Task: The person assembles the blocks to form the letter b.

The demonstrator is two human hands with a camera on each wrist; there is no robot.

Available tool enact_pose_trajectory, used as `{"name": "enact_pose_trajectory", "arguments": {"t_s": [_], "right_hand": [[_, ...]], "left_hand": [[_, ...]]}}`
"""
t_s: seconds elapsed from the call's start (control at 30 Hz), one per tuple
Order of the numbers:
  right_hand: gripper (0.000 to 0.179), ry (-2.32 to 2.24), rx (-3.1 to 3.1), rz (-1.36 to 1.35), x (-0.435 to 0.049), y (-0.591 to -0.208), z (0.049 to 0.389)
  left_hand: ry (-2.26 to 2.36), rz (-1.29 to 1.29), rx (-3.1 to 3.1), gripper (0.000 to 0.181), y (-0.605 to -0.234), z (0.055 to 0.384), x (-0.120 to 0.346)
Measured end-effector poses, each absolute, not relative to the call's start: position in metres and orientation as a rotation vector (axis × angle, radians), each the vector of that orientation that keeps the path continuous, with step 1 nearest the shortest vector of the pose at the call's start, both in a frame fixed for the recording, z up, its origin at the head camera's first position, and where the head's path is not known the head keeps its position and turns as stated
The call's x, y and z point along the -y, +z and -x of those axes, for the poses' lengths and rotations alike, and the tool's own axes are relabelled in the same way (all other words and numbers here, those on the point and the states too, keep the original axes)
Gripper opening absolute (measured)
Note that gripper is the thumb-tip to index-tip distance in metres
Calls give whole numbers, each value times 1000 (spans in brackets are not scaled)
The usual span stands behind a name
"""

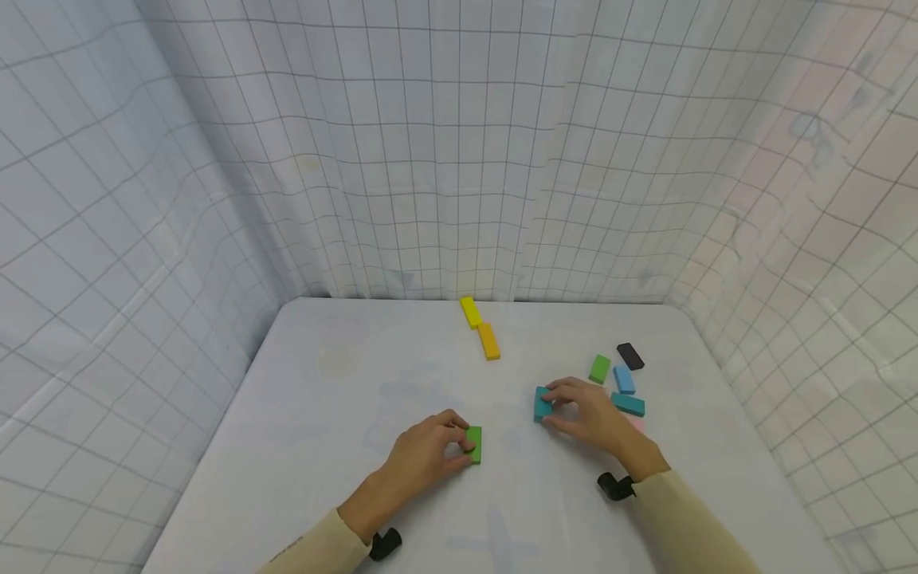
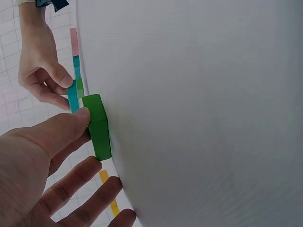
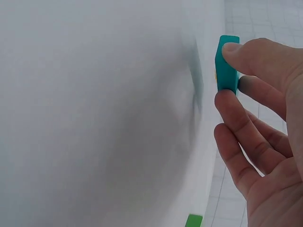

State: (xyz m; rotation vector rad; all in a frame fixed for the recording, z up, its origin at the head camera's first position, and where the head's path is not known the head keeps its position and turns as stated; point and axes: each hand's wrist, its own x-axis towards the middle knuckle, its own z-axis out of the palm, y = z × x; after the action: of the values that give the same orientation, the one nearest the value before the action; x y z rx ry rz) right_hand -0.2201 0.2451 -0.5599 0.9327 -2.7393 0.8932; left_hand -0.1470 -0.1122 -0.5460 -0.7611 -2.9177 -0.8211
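My left hand (image 1: 423, 454) pinches a green block (image 1: 473, 445) between thumb and fingers, near the middle of the table. In the left wrist view the thumb presses one face of this green block (image 2: 98, 127), and the other fingers spread below it. To the right and slightly farther away, my right hand (image 1: 591, 414) pinches a teal block (image 1: 541, 405). From the right wrist view, the thumb lies on the near face of the teal block (image 3: 228, 64), with fingertips behind and under it. Whether either block touches the table is hard to tell.
A yellow block (image 1: 470, 312) and an orange block (image 1: 489, 341) lie end to end at the back of the white table (image 1: 323, 359). Behind my right hand lie another green block (image 1: 599, 369), a black one (image 1: 630, 356), a light blue one (image 1: 624, 380), a second teal one (image 1: 628, 404) and a partly hidden pink one (image 1: 636, 425).
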Motion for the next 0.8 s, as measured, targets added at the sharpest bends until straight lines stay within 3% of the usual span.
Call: {"name": "enact_pose_trajectory", "arguments": {"t_s": [0.8], "right_hand": [[34,991,2729,-1057,-176,-552,233]], "left_hand": [[-793,672,2972,14,-548,146,108]]}}
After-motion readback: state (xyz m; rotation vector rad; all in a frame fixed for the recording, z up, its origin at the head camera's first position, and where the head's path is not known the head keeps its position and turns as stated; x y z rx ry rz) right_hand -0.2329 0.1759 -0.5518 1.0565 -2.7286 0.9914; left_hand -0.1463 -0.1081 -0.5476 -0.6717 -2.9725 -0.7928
